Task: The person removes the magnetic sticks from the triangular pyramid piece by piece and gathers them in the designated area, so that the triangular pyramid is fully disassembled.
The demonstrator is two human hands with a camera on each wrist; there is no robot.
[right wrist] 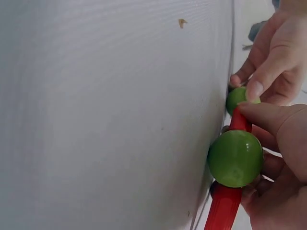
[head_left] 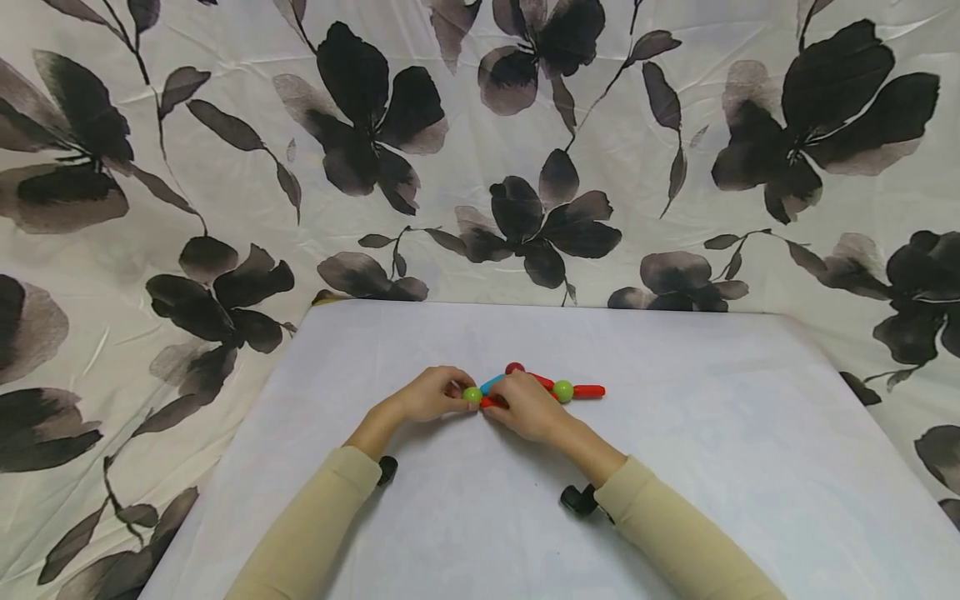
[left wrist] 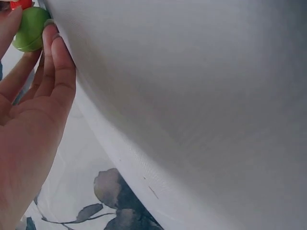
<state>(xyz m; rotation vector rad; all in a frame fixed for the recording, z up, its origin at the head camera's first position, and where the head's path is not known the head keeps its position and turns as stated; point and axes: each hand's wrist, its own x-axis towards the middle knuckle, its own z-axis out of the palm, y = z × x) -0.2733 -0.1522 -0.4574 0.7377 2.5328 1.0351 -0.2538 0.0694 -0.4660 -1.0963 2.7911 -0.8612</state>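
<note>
My left hand (head_left: 437, 392) grips a green ball (head_left: 472, 395) between thumb and fingers; the left wrist view shows the same ball (left wrist: 31, 29) with a bit of red (left wrist: 21, 4) beside it. My right hand (head_left: 528, 407) pinches a red stick (right wrist: 241, 120) that meets that ball. A blue stick (head_left: 491, 384) slants from the ball toward a dark red ball (head_left: 514, 367). Right of my right hand, another red stick (head_left: 542, 381) leads to a second green ball (head_left: 563, 391), from which a further red stick (head_left: 588, 392) points right. My right hand hides part of the structure.
The pieces lie on a white table (head_left: 675, 483). Behind it hangs a floral cloth (head_left: 465, 150). A black wrist camera (head_left: 579, 501) is near the right sleeve (head_left: 675, 533), another (head_left: 387, 470) by the left sleeve (head_left: 315, 525).
</note>
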